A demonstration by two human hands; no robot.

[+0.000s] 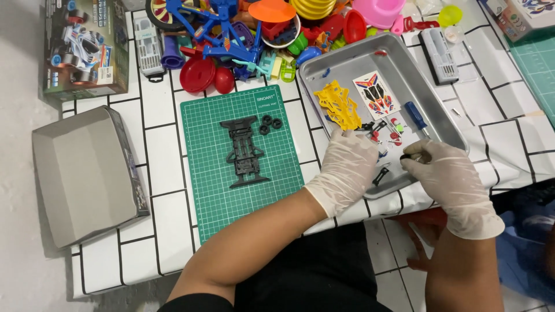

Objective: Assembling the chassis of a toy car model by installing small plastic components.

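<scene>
2 gloved hands work over a shiny metal tray (445, 124). Left hand (347, 167), in thin white latex, lies palm-down and loosely spread on small parts beside a yellow plastic frame (338, 105); holding anything, cannot tell. Right hand (448, 176) pinches a small dark part (406, 156) at the tray's near edge. A flat black chassis (245, 151) rests on the gridded green mat (202, 167), with 3 small black wheels (270, 123) just beside it.

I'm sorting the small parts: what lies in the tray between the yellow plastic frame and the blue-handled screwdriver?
In the head view, a sticker sheet lies on the metal tray, between the yellow frame and the screwdriver.
</scene>
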